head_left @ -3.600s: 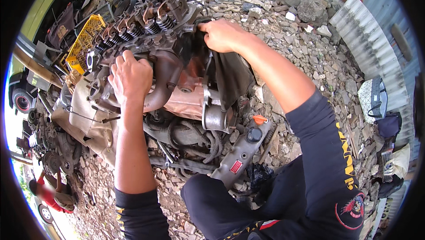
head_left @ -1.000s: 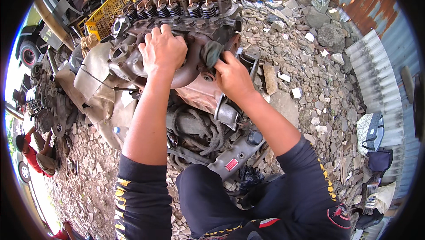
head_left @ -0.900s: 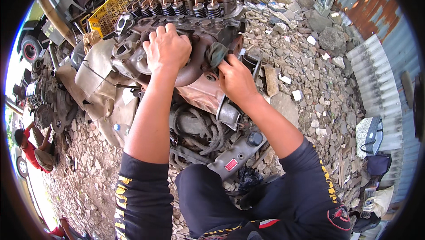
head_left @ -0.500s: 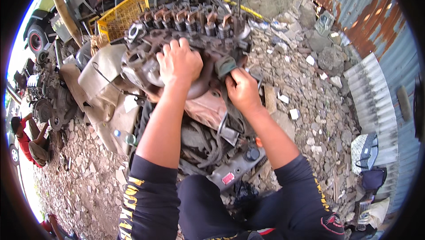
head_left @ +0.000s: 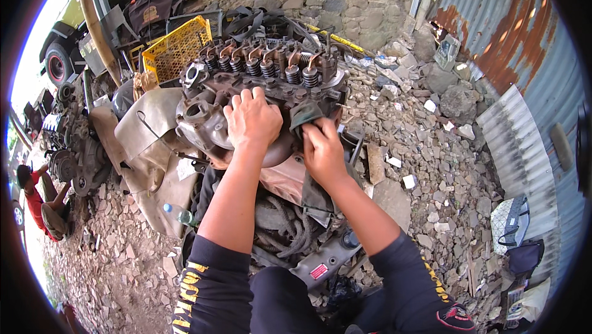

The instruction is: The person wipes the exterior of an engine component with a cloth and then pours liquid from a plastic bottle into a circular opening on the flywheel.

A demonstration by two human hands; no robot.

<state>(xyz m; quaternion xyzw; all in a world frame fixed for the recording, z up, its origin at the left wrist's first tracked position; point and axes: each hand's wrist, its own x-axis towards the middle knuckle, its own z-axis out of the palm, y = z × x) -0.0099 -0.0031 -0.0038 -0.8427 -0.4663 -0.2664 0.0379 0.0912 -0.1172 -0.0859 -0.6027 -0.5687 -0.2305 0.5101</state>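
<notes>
An engine cylinder head (head_left: 283,84) with a row of valve springs and rocker arms lies in front of me. On its near side is a grey-brown cast manifold (head_left: 213,126) with round openings at its left end. My left hand (head_left: 254,121) is closed over the manifold's top, its fingers curled on the far edge. To its right, my right hand (head_left: 324,149) pinches a dark green rag (head_left: 304,114) against the engine's right part. The rag covers the surface beneath it, and part of it hangs below the hand.
A grey metal engine cover (head_left: 314,266) lies near my knees, with coiled rope (head_left: 290,235) beyond it. A plastic bottle (head_left: 179,213) is at the left. Behind the engine stands a yellow crate (head_left: 176,47). Further left, a person in red (head_left: 43,204) sits beside another engine (head_left: 77,155).
The scene sits slightly lower in view. My right hand and the rag have shifted slightly left along the engine, while my left hand keeps its hold on the manifold.
</notes>
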